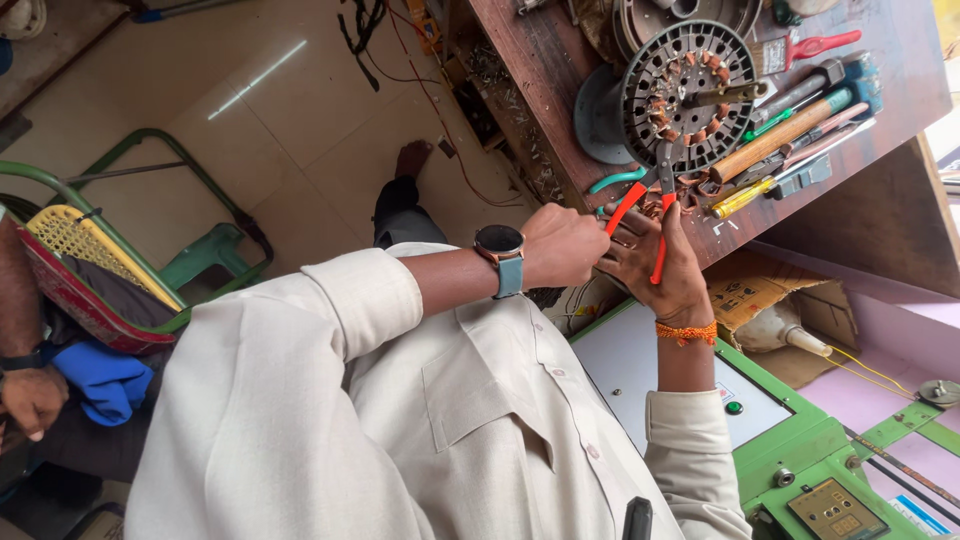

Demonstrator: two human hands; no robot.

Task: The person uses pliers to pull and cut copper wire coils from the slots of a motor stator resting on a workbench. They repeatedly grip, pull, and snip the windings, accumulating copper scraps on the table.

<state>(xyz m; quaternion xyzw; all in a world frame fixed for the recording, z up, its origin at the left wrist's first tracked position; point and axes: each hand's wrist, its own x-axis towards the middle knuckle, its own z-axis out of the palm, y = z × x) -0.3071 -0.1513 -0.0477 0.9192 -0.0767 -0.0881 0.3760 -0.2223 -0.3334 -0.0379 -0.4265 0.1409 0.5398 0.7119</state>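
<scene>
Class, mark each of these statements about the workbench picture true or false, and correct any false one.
1. The left hand wears a watch on its wrist. True.
2. The right hand grips the red-handled pliers. True.
3. The pliers have blue handles. False: the handles are red-orange.
4. The round motor stator with copper windings lies on the floor. False: it lies on the wooden bench.
5. The right wrist carries an orange thread band. True.
6. The machine below the hands is painted yellow. False: it is green with a white panel.
</scene>
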